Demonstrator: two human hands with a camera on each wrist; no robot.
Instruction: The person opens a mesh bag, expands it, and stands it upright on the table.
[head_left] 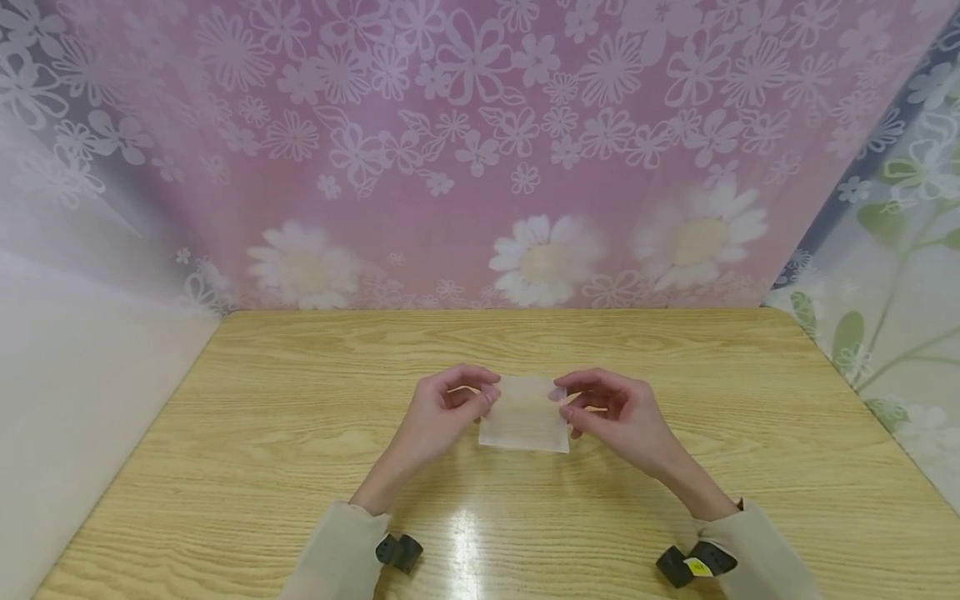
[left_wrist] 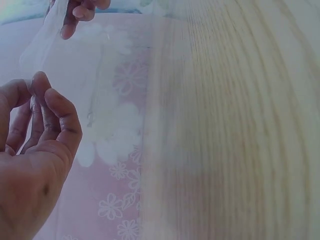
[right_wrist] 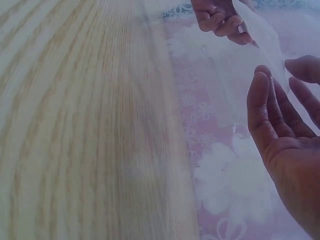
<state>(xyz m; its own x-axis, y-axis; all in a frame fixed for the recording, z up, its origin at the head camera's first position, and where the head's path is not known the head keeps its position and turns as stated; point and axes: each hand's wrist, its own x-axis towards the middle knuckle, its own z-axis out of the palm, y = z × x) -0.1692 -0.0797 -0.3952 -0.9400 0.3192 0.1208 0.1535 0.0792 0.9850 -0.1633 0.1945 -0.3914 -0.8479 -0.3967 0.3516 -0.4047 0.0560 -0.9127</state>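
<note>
A small, roughly square translucent plastic sheet is held up over the table, with wood colour showing through it. My left hand pinches its left edge between thumb and fingers. At the opposite edge, my right hand pinches it the same way. From the left wrist view, the sheet appears thin and seen nearly edge-on, rising from the left fingertips toward the other hand. The right wrist view shows the sheet slanting between both hands, whitish and slightly wavy.
A wood-grain table lies under the hands. Behind it hangs a pink curtain with white flowers; pale fabric closes the left side and leafy fabric the right. Black wrist devices sit at both sleeves.
</note>
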